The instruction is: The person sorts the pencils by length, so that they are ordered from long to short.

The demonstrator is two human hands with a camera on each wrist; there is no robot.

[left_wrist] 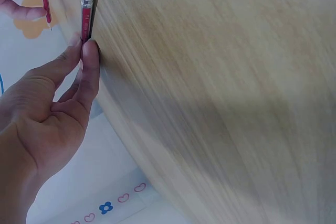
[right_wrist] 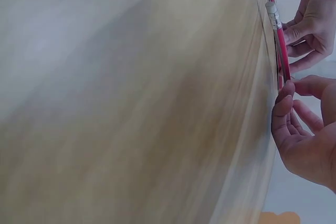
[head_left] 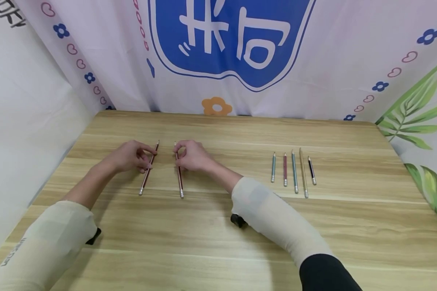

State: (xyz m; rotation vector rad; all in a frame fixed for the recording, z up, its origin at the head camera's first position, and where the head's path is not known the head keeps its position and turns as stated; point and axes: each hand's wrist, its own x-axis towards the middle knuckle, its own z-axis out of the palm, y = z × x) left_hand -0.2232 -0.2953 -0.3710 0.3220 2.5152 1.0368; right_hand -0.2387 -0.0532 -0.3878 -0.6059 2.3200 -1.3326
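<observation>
My left hand (head_left: 132,157) pinches a dark red pencil (head_left: 146,176) between thumb and fingers. Its white eraser end points toward me and its sharpened tip toward the back of the table. A little to the right, my right hand (head_left: 194,156) pinches a second dark red pencil (head_left: 180,179), also eraser end nearest me. The two pencils lean slightly apart, tips spread less than a hand's width. In the left wrist view the red pencil (left_wrist: 86,22) stands out past the thumb, eraser outward. The right wrist view shows the other red pencil (right_wrist: 282,45) held at the fingertips.
On the right of the wooden table (head_left: 189,242) several pencils lie side by side: a short teal one (head_left: 273,167), a red one (head_left: 285,169), a longer teal one (head_left: 294,171), a long natural-wood one (head_left: 304,173) and a short dark one (head_left: 312,171). A printed curtain (head_left: 124,81) hangs behind.
</observation>
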